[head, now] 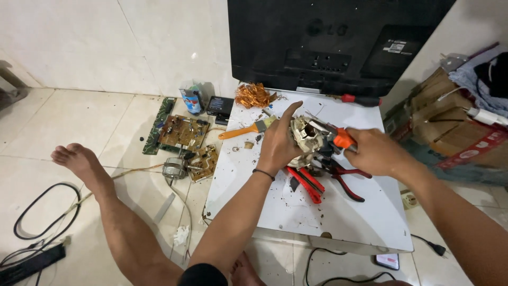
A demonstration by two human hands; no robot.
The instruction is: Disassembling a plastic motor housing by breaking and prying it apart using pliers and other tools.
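Two hands over white desk (338, 212): left hand (278, 143) grip wrapped round motor stator (307, 139), held mid-desk; right hand (375, 152) grip closed on orange-handled tool (338, 139) touching it. Red pliers (307, 182) lying just beneath.

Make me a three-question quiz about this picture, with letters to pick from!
1. Where is the copper wire tangle?
A. on the white board's far left corner
B. on the floor tiles
C. in the cardboard box

2. What colour are the handles of the pliers lying on the board?
A. blue
B. red
C. green

3. What is the left hand doing?
A. resting flat
B. gripping the motor part
C. holding the paintbrush

Answers: 1 A, it lies by the black screen; 2 B, both pairs show red; 3 B, it wraps the part while the right hand works an orange-handled tool.
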